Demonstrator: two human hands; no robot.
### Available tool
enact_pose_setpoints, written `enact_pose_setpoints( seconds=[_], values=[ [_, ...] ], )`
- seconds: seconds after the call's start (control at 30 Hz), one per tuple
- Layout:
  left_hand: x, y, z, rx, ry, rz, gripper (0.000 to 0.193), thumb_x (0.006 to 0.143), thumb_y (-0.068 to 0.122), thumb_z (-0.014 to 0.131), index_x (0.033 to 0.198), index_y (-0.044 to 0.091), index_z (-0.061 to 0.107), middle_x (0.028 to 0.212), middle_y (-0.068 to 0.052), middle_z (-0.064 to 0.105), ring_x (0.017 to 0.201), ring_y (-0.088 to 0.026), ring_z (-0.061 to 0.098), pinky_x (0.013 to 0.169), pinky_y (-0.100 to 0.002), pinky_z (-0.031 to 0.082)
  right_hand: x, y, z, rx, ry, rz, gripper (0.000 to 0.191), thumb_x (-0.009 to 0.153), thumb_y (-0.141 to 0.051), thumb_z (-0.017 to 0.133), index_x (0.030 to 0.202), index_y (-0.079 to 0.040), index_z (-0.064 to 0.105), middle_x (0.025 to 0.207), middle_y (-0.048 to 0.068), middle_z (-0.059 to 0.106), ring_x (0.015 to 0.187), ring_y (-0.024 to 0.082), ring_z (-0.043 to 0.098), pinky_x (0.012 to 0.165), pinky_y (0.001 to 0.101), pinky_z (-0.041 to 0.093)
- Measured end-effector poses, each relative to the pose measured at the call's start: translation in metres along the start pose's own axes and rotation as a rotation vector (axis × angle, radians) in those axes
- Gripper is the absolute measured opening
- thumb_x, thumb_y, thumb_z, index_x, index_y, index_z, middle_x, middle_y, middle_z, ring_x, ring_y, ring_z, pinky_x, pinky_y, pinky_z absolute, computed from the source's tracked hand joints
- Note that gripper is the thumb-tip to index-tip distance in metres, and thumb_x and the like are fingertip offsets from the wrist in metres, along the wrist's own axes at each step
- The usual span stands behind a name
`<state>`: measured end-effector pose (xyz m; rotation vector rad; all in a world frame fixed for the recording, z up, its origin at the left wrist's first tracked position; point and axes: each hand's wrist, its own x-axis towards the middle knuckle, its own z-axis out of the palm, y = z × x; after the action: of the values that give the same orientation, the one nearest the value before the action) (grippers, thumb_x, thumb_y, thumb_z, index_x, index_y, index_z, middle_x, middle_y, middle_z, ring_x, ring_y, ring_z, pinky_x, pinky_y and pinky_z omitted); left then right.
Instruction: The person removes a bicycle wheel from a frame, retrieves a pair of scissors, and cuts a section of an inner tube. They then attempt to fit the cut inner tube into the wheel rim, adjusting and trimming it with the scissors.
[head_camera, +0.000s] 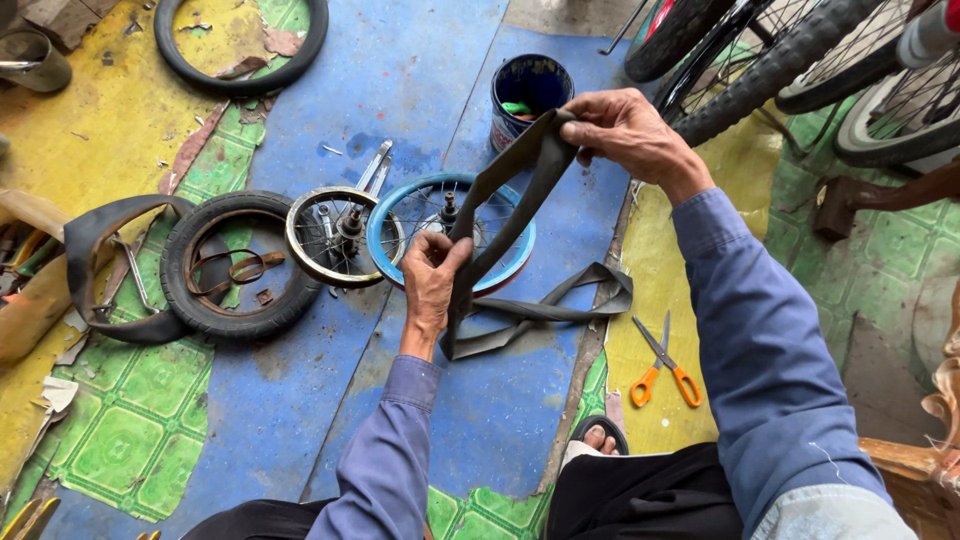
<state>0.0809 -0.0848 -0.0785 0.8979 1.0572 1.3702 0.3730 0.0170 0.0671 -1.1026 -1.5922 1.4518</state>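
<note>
A flat black rubber inner tube (512, 205) is stretched between my two hands above the floor. My right hand (622, 130) pinches its upper end near a blue can. My left hand (432, 275) grips it lower down, in front of a blue-rimmed spoked wheel (400, 222). The loose rest of the tube (560, 305) loops on the blue floor mat below. Both my arms are in blue sleeves.
A smaller silver wheel (330, 235) and a small black tyre (232, 265) lie left of the blue wheel. Orange-handled scissors (662, 368) lie on the floor at right. A blue can (530, 95) stands behind. Bicycle wheels (790, 60) crowd the top right. Another tyre (240, 45) lies top left.
</note>
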Motion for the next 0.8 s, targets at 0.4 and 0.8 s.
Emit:
enact_pose_setpoints(
  seconds=[0.4, 0.8],
  values=[
    [-0.005, 0.034, 0.009, 0.773, 0.376, 0.766, 0.011, 0.096, 0.006, 0.069, 0.106, 0.008, 0.07, 0.102, -0.009, 0.074, 0.096, -0.023, 0.07, 0.084, -0.037, 0.057, -0.019, -0.076, 0.011, -0.258, 0.025, -0.028, 0.023, 0.097, -0.015, 0.074, 0.116, -0.002, 0.075, 0.085, 0.0, 0.071, 0.067, 0.003, 0.061, 0.055, 0.0186, 0.048],
    [-0.016, 0.009, 0.063, -0.146, -0.217, 0.033, 0.022, 0.092, -0.011, 0.048, 0.103, 0.003, 0.06, 0.09, -0.004, 0.067, 0.081, -0.011, 0.063, 0.074, -0.026, 0.054, -0.007, -0.08, 0.032, -0.233, 0.261, -0.241, 0.015, 0.109, -0.013, 0.068, 0.114, 0.001, 0.07, 0.09, 0.001, 0.069, 0.076, 0.006, 0.063, 0.063, 0.0235, 0.054]
  ],
)
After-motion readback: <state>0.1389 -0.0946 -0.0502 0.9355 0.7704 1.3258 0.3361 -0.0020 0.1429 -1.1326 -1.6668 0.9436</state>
